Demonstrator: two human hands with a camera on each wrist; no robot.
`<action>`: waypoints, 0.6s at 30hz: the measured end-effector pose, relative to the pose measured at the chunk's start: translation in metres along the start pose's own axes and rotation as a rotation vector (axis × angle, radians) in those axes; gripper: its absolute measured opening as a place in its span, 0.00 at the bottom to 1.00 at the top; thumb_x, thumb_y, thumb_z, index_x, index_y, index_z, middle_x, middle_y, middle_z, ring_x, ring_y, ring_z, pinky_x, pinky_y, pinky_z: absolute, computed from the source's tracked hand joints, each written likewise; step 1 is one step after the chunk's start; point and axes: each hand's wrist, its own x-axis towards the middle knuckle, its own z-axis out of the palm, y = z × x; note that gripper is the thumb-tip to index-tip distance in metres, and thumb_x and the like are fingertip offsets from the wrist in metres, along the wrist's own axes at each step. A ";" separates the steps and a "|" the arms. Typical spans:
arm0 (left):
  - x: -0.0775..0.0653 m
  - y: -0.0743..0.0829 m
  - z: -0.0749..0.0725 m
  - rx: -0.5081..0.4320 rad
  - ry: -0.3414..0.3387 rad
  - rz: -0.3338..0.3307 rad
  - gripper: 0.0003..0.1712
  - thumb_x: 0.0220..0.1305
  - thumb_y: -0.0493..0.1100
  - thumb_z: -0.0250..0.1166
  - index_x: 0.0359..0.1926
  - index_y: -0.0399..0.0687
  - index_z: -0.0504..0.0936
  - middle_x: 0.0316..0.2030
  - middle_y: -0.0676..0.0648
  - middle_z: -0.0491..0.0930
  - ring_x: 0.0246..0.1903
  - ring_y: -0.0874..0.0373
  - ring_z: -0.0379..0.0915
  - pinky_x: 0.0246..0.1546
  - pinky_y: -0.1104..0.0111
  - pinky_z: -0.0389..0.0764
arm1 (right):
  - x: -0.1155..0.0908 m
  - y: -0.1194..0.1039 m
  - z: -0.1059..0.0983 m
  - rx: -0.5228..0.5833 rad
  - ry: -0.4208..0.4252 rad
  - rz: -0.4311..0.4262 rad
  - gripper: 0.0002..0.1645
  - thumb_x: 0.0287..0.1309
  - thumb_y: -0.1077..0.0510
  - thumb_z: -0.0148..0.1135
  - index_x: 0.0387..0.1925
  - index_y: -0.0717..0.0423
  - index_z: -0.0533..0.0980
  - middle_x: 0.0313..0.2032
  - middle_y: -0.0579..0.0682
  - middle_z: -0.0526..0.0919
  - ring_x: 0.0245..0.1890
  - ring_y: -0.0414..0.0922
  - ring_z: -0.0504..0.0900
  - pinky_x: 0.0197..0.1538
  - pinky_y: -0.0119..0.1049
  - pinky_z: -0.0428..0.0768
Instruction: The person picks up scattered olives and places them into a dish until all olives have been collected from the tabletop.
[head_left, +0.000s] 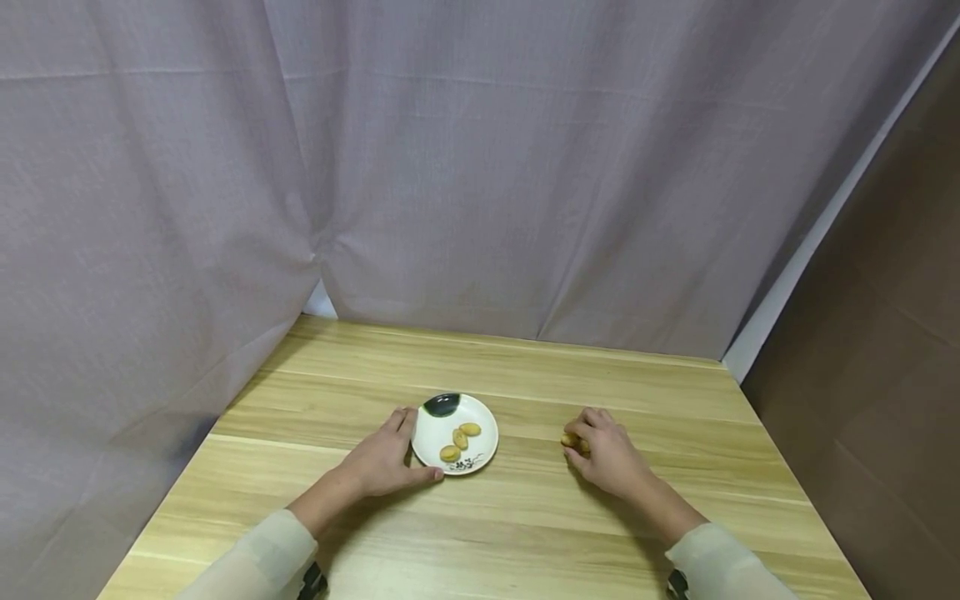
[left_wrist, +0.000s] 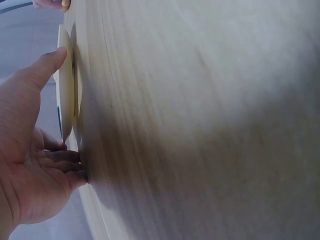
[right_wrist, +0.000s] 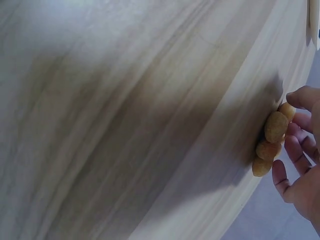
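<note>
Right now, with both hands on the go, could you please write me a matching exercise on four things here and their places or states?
1. Left hand
2. Right hand
3. Plate
4. Grey curtain

A. Bears three yellowish pieces
B. At the yellowish cluster on the table
C. Hangs behind the table
D. Touches the plate's rim

Pairs: 1-D, 2-B, 3-A, 4-C
</note>
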 end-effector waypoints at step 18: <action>0.001 0.000 0.000 -0.008 -0.008 -0.002 0.75 0.61 0.75 0.76 0.86 0.29 0.52 0.83 0.23 0.57 0.81 0.27 0.61 0.77 0.40 0.75 | 0.000 -0.003 0.003 -0.046 0.033 -0.020 0.13 0.60 0.63 0.83 0.46 0.57 0.89 0.44 0.48 0.85 0.45 0.49 0.79 0.38 0.43 0.77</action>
